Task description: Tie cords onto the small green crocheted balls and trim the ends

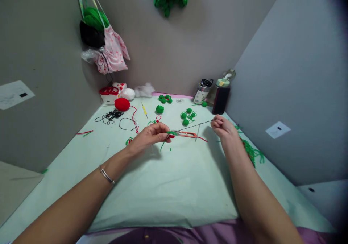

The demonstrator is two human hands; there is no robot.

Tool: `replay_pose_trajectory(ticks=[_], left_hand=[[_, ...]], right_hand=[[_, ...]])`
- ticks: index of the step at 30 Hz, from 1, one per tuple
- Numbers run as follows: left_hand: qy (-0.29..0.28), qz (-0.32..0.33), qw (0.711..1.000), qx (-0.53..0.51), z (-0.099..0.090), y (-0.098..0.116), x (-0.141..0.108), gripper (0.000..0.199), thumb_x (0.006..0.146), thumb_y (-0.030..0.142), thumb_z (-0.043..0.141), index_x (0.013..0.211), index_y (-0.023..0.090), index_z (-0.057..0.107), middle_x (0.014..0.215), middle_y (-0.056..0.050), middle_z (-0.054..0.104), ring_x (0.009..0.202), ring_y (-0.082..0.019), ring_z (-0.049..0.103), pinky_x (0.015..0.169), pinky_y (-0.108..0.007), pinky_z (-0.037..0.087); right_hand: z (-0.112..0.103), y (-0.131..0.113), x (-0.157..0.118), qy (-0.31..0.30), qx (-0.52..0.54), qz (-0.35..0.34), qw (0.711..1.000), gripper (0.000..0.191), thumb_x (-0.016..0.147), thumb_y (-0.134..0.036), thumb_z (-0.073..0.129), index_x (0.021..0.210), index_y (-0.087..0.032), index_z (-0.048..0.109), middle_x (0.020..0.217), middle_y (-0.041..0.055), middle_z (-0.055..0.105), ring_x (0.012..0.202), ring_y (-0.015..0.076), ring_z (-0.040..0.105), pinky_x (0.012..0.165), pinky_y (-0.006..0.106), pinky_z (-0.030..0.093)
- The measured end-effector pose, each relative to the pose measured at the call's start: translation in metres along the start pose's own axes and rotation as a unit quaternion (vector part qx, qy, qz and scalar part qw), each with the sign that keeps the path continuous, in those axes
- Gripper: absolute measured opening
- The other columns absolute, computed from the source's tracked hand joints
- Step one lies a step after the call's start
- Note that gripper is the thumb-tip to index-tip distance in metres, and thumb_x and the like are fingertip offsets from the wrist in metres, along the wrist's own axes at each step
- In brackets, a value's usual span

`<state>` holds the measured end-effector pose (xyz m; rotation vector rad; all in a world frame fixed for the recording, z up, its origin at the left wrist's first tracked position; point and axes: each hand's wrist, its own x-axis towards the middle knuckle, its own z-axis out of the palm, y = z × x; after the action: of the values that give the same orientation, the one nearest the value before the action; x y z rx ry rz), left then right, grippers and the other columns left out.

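My left hand (154, 134) pinches a small red and green crochet piece (171, 134) above the pale green table cover. From that piece a dark thread (194, 125) runs taut up to my right hand (221, 124), whose fingers are closed on its far end. Whether a needle is in those fingers is too small to tell. Orange-handled thread snips (187, 134) appear just behind the piece, between the two hands. A red yarn tail trails to their right, and a green one hangs below my left fingers.
A red yarn ball (122, 104), tangled black thread (110, 117) and a yellow crochet hook (144, 108) lie at the back left. Small green balls (185, 122) sit behind the hands. At the back right stand a pen-filled can (201, 92) and a dark phone (220, 100).
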<state>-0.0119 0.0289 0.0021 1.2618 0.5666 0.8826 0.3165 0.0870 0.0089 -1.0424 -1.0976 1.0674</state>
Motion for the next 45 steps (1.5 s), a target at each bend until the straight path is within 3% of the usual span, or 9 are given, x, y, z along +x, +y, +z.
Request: replay_pose_trajectory(ticks=[6, 12, 20, 23, 29, 34, 38, 41, 45], left_hand=[[0.023, -0.016, 0.999, -0.018, 0.002, 0.003, 0.000, 0.018, 0.081, 0.028, 0.072, 0.091, 0.020, 0.060, 0.085, 0.001, 0.066, 0.077, -0.014, 0.066, 0.088, -0.035, 0.050], [0.060, -0.004, 0.998, -0.021, 0.005, 0.006, 0.001, 0.018, 0.081, 0.030, 0.071, 0.089, 0.022, 0.058, 0.078, 0.003, 0.062, 0.067, -0.011, 0.062, 0.086, -0.036, 0.053], [0.066, -0.039, 0.994, -0.072, 0.004, 0.004, 0.002, 0.023, 0.081, 0.034, 0.072, 0.092, 0.018, 0.060, 0.079, 0.001, 0.064, 0.072, -0.013, 0.067, 0.086, -0.034, 0.051], [0.062, -0.038, 0.996, -0.051, 0.004, 0.000, 0.003, 0.024, 0.079, 0.031, 0.074, 0.094, 0.018, 0.061, 0.082, 0.000, 0.065, 0.074, -0.013, 0.066, 0.088, -0.034, 0.051], [0.067, 0.017, 0.997, 0.034, 0.001, -0.011, 0.006, 0.020, 0.078, 0.033, 0.073, 0.089, 0.017, 0.067, 0.092, -0.002, 0.064, 0.085, -0.015, 0.062, 0.089, -0.037, 0.052], [0.088, 0.001, 0.995, 0.038, 0.000, -0.010, 0.006, 0.020, 0.078, 0.035, 0.073, 0.085, 0.018, 0.066, 0.088, 0.000, 0.063, 0.081, -0.015, 0.064, 0.088, -0.036, 0.050], [0.126, -0.018, 0.991, 0.035, -0.001, -0.007, 0.006, 0.022, 0.074, 0.036, 0.076, 0.078, 0.019, 0.063, 0.080, 0.001, 0.061, 0.075, -0.016, 0.065, 0.086, -0.037, 0.051], [0.138, -0.024, 0.989, 0.037, -0.002, -0.007, 0.006, 0.021, 0.073, 0.035, 0.077, 0.076, 0.019, 0.063, 0.078, 0.001, 0.061, 0.075, -0.016, 0.065, 0.085, -0.038, 0.051], [0.141, -0.017, 0.989, 0.039, -0.003, -0.007, 0.007, 0.018, 0.073, 0.032, 0.076, 0.075, 0.020, 0.064, 0.078, 0.001, 0.061, 0.073, -0.015, 0.063, 0.082, -0.037, 0.051]], right_hand=[[-0.022, 0.002, 0.007, 0.043, -0.028, -0.044, 0.998, 0.045, 0.083, -0.036, 0.063, 0.056, -0.024, 0.028, 0.046, -0.0091, 0.021, 0.042, 0.0051, 0.016, 0.043, 0.029, 0.016], [0.031, 0.000, -0.011, 0.034, -0.012, -0.050, 0.998, 0.022, 0.072, -0.032, 0.073, 0.079, -0.019, 0.058, 0.068, -0.0017, 0.057, 0.055, 0.0073, 0.048, 0.049, 0.023, 0.037], [0.111, -0.013, -0.075, -0.251, -0.187, -0.111, 0.943, 0.030, 0.079, -0.030, 0.073, 0.107, -0.021, 0.069, 0.077, 0.0000, 0.062, 0.068, 0.0120, 0.054, 0.063, 0.027, 0.045], [0.119, -0.010, -0.083, -0.208, -0.251, -0.151, 0.933, 0.017, 0.085, -0.032, 0.067, 0.095, -0.019, 0.071, 0.078, 0.0015, 0.063, 0.068, 0.0121, 0.053, 0.061, 0.026, 0.042], [0.119, -0.008, -0.079, -0.209, -0.198, -0.051, 0.956, 0.026, 0.087, -0.042, 0.063, 0.081, -0.017, 0.068, 0.067, -0.0002, 0.058, 0.061, 0.0113, 0.049, 0.057, 0.025, 0.042], [0.117, -0.006, -0.077, -0.226, -0.194, -0.041, 0.954, 0.026, 0.090, -0.040, 0.057, 0.092, -0.016, 0.068, 0.075, 0.0014, 0.061, 0.067, 0.0115, 0.054, 0.062, 0.025, 0.045], [0.113, -0.002, -0.075, -0.151, -0.204, -0.090, 0.963, 0.016, 0.090, -0.030, 0.055, 0.099, -0.018, 0.063, 0.077, 0.0011, 0.063, 0.065, 0.0118, 0.057, 0.065, 0.027, 0.049], [0.111, -0.006, -0.077, -0.124, -0.283, -0.178, 0.934, 0.010, 0.090, -0.026, 0.057, 0.090, -0.020, 0.065, 0.079, 0.0018, 0.062, 0.067, 0.0130, 0.056, 0.062, 0.027, 0.047], [0.112, -0.014, -0.083, -0.101, -0.430, -0.322, 0.837, 0.017, 0.094, -0.022, 0.055, 0.089, -0.022, 0.071, 0.081, 0.0046, 0.059, 0.075, 0.0159, 0.054, 0.063, 0.028, 0.041]])
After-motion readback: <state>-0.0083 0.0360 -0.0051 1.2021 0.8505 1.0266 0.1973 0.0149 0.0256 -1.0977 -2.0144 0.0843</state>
